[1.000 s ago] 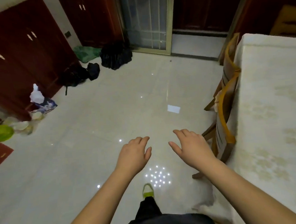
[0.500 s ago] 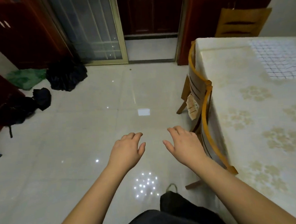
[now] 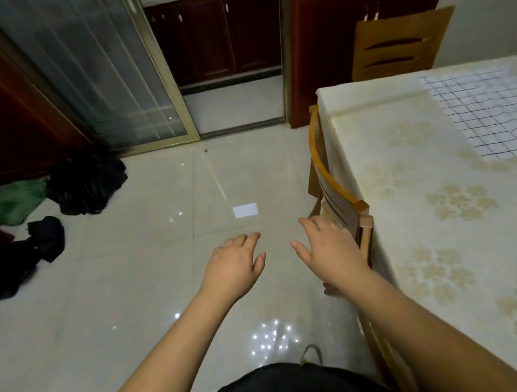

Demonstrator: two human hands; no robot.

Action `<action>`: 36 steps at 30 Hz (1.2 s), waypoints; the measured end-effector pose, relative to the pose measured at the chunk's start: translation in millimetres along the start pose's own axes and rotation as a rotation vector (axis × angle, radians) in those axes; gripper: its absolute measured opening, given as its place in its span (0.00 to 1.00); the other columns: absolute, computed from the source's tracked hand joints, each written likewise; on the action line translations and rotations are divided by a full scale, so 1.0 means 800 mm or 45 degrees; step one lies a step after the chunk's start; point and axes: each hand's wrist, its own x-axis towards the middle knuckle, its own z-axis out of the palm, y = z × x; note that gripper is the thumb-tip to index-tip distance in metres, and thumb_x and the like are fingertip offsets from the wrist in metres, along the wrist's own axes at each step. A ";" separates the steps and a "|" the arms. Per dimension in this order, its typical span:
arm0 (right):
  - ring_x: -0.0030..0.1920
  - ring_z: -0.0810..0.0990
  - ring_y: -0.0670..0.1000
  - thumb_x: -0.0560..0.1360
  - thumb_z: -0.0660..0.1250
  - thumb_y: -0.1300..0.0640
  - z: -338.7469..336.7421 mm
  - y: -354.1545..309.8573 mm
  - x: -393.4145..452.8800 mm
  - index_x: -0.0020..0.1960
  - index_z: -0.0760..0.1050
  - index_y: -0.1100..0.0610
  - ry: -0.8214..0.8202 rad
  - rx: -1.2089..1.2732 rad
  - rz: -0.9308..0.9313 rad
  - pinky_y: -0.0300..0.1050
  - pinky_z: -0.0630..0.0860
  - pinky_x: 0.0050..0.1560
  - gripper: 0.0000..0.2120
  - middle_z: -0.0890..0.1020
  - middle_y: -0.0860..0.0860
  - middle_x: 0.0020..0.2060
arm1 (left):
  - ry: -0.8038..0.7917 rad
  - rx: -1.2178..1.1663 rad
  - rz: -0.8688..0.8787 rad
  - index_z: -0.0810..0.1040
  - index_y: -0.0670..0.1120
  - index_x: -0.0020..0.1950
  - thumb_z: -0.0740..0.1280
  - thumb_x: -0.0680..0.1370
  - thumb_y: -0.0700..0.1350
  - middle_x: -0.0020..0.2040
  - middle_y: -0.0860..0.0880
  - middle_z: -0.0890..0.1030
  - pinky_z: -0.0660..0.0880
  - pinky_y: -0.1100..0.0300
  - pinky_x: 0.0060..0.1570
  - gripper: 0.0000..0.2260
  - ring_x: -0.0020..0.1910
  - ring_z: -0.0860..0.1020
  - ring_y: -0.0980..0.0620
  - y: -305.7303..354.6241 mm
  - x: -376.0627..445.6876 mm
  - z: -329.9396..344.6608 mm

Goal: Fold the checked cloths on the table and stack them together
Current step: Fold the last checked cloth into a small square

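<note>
Head view has swung right: table (image 3: 399, 144) and checked cloth (image 3: 485, 112) fill more frame. Left hand (image 3: 232, 265) and right hand (image 3: 330, 252) still empty, fingers loosely spread.

Cloth (image 3: 485, 115) on table (image 3: 417, 186), far right

Checked cloth (image 3: 485, 112): white with a dark grid, at the table's far right edge. Tablecloth (image 3: 417, 186): cream with pale gold floral motifs. Chairs (image 3: 399, 41): yellowish wood. Floor tiles (image 3: 134, 264): glossy off-white. Cabinets (image 3: 223, 37): dark reddish-brown. Floor bundles: one green (image 3: 8, 202), others black (image 3: 87, 182).
</note>
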 end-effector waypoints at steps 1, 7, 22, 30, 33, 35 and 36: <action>0.65 0.71 0.55 0.80 0.52 0.40 -0.005 0.002 0.017 0.73 0.61 0.52 -0.003 0.000 -0.001 0.51 0.69 0.61 0.26 0.71 0.52 0.67 | 0.005 -0.002 0.005 0.63 0.51 0.74 0.55 0.81 0.56 0.67 0.50 0.73 0.70 0.53 0.59 0.22 0.65 0.72 0.47 -0.002 0.018 -0.006; 0.64 0.72 0.54 0.80 0.52 0.40 -0.019 0.013 0.115 0.73 0.62 0.52 0.018 0.021 0.051 0.51 0.71 0.61 0.26 0.73 0.51 0.66 | 0.007 -0.004 0.070 0.65 0.49 0.74 0.55 0.81 0.56 0.67 0.49 0.74 0.71 0.52 0.58 0.22 0.64 0.73 0.46 -0.024 0.127 -0.029; 0.63 0.73 0.54 0.80 0.51 0.38 -0.057 -0.020 0.420 0.73 0.63 0.52 0.055 -0.043 0.332 0.51 0.70 0.61 0.27 0.73 0.51 0.66 | 0.058 0.029 0.350 0.64 0.51 0.74 0.54 0.81 0.56 0.69 0.49 0.72 0.66 0.52 0.61 0.22 0.66 0.70 0.47 -0.156 0.460 -0.127; 0.64 0.73 0.56 0.79 0.52 0.39 -0.083 0.031 0.533 0.72 0.63 0.51 0.106 -0.028 0.531 0.53 0.67 0.64 0.26 0.73 0.52 0.66 | -0.058 0.030 0.596 0.61 0.52 0.75 0.53 0.82 0.57 0.71 0.49 0.70 0.67 0.51 0.63 0.22 0.67 0.69 0.47 -0.125 0.623 -0.144; 0.67 0.71 0.55 0.80 0.51 0.39 -0.091 0.069 0.584 0.74 0.61 0.50 0.115 0.004 0.637 0.52 0.67 0.66 0.26 0.70 0.51 0.70 | -0.068 0.074 0.662 0.62 0.51 0.75 0.53 0.82 0.57 0.70 0.49 0.70 0.68 0.51 0.62 0.23 0.66 0.70 0.47 -0.105 0.694 -0.146; 0.68 0.70 0.55 0.80 0.50 0.39 -0.102 0.095 0.618 0.74 0.60 0.49 0.115 0.035 0.684 0.52 0.67 0.68 0.26 0.69 0.51 0.71 | -0.090 0.090 0.681 0.62 0.51 0.75 0.53 0.82 0.57 0.70 0.49 0.70 0.68 0.51 0.62 0.23 0.67 0.70 0.47 -0.092 0.737 -0.151; 0.68 0.70 0.55 0.80 0.50 0.39 -0.108 0.107 0.632 0.74 0.60 0.49 0.115 0.056 0.702 0.52 0.66 0.68 0.26 0.69 0.51 0.71 | -0.111 0.096 0.690 0.61 0.51 0.75 0.53 0.82 0.57 0.71 0.49 0.70 0.68 0.51 0.63 0.22 0.67 0.70 0.47 -0.084 0.756 -0.155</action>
